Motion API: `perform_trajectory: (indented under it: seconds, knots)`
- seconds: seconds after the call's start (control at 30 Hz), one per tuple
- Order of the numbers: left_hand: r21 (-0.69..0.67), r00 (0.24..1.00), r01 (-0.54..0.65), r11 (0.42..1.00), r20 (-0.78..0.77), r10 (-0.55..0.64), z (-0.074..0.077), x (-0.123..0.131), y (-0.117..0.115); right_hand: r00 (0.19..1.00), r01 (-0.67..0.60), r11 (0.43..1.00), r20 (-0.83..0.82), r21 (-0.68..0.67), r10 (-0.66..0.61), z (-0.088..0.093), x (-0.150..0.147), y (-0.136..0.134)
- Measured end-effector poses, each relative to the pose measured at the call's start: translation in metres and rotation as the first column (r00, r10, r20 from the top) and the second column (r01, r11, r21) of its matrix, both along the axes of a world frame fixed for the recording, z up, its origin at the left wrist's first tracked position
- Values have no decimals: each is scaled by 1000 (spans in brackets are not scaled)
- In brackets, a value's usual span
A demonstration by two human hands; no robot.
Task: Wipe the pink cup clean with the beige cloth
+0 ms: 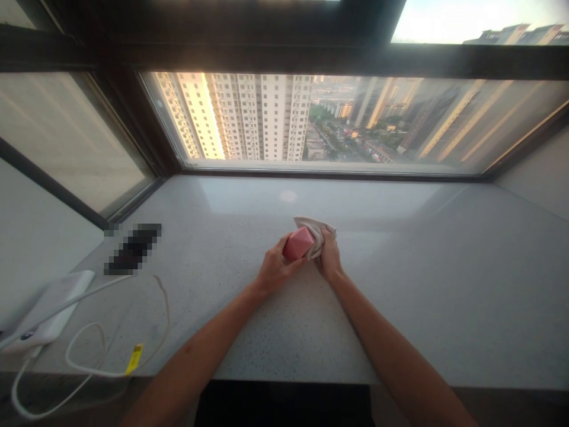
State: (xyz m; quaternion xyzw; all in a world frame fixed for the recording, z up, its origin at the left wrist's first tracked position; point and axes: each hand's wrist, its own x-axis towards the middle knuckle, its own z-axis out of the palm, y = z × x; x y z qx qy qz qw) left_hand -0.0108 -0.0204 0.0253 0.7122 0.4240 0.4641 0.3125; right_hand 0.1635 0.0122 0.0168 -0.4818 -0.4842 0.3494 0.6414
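Note:
Over the middle of the pale stone windowsill (249, 332), my left hand (272, 267) is closed around a pink faceted block (299, 242), fingers behind it and thumb along its lower edge. What the block is, I cannot tell. My right hand (329, 255) grips a light beige cloth (315, 232), bunched and pressed against the block's right side. One corner of the cloth sticks out above the block. The cloth hides the block's right end and part of my right fingers.
At the left lies a white power bank-like box (56, 308) with a looping white cable (166, 302) bearing a yellow tag (134, 359). A dark pixelated item (136, 249) sits beyond it. Dark-framed window glass (267, 118) bounds the sill's far side.

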Motion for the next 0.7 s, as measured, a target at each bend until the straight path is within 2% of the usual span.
perform_trajectory:
  seconds: [0.07,0.1,0.17,0.23,0.27,0.3,0.33,0.4,0.43,0.5,0.53,0.6,0.63,0.7]
  knots:
    - [0,1000,-4,1000,-2,4,-3,0,1,978,-29,990,208,138,0,11,-5,-13]
    - [-5,1000,-8,1000,-8,8,-6,-1,2,938,-86,969,347,233,0,16,-8,-20]
    - [-22,999,-17,1000,-35,16,-13,-1,4,786,-276,887,618,371,-14,26,-12,-32]
    - [-30,998,-13,999,-62,11,-18,-2,6,619,-450,798,784,402,-46,31,-14,-40]
    - [-30,998,-9,1000,-68,6,-20,-2,7,576,-491,772,816,404,-60,32,-15,-41]
    - [-30,998,-7,1000,-68,5,-21,-2,7,567,-501,763,821,410,-69,31,-15,-41]
    - [-33,998,-11,999,-64,9,-20,-1,7,592,-476,773,803,419,-71,30,-15,-39]
    - [-34,999,-27,999,-45,26,-17,0,5,722,-339,844,690,416,-50,25,-13,-31]
    - [-28,999,-30,999,-31,29,-14,0,5,804,-239,895,593,376,-34,21,-11,-26]
    - [-7,1000,-17,1000,-7,17,-8,1,3,935,-40,983,353,178,-26,12,-5,-13]
    - [1,1000,-7,1000,-1,7,-6,1,2,971,24,999,236,48,-34,7,-2,-7]
    - [8,1000,7,1000,1,-7,-2,1,0,997,45,986,61,-163,-35,-2,6,4]
    - [6,1000,11,1000,-1,-11,0,1,-1,1000,26,974,8,-223,-24,-5,10,7]
    - [2,1000,10,1000,-3,-10,1,1,-2,999,3,967,-34,-256,-12,-6,13,8]
